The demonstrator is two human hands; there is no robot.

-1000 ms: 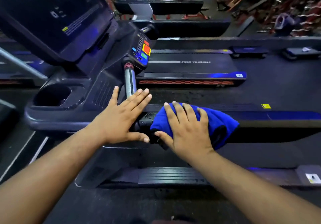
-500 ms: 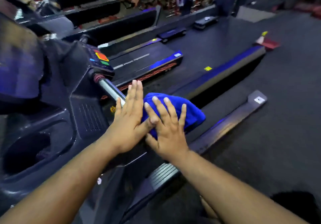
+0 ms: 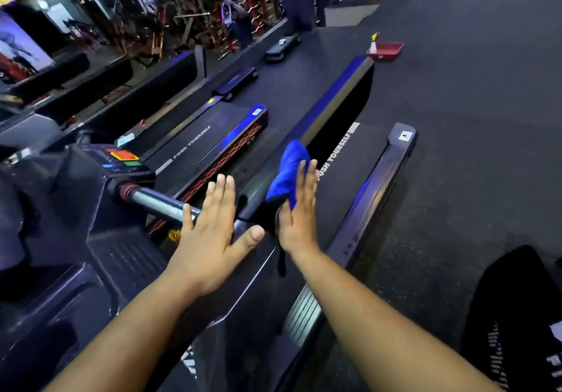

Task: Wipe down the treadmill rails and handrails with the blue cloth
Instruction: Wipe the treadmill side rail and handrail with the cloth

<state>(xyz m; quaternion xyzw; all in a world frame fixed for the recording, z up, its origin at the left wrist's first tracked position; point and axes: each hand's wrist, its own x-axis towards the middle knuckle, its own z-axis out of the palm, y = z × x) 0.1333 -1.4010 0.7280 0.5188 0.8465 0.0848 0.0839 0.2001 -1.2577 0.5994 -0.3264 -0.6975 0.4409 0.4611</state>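
The blue cloth [image 3: 289, 169] lies against the side of the long dark handrail [image 3: 331, 102] that runs away to the upper right. My right hand [image 3: 296, 209] presses it there with straight fingers, turned on edge against the rail's right side. My left hand [image 3: 213, 227] rests flat with spread fingers on the top of the rail's near end. It lies just right of the silver grip bar [image 3: 158, 201] and the treadmill console [image 3: 121, 157] with its red and green buttons.
The belt with the words PUSH YOURSELF [image 3: 343, 154] lies below the rail, with a side rail [image 3: 377, 184] at its right. A second treadmill [image 3: 209, 139] stands to the left. A red dustpan [image 3: 384, 49] sits far off on the dark floor.
The view has swung further to the right along the rail. My right hand has turned from flat on top of the cloth to edge-on, pressing the cloth against the rail's side. The hands have parted slightly.
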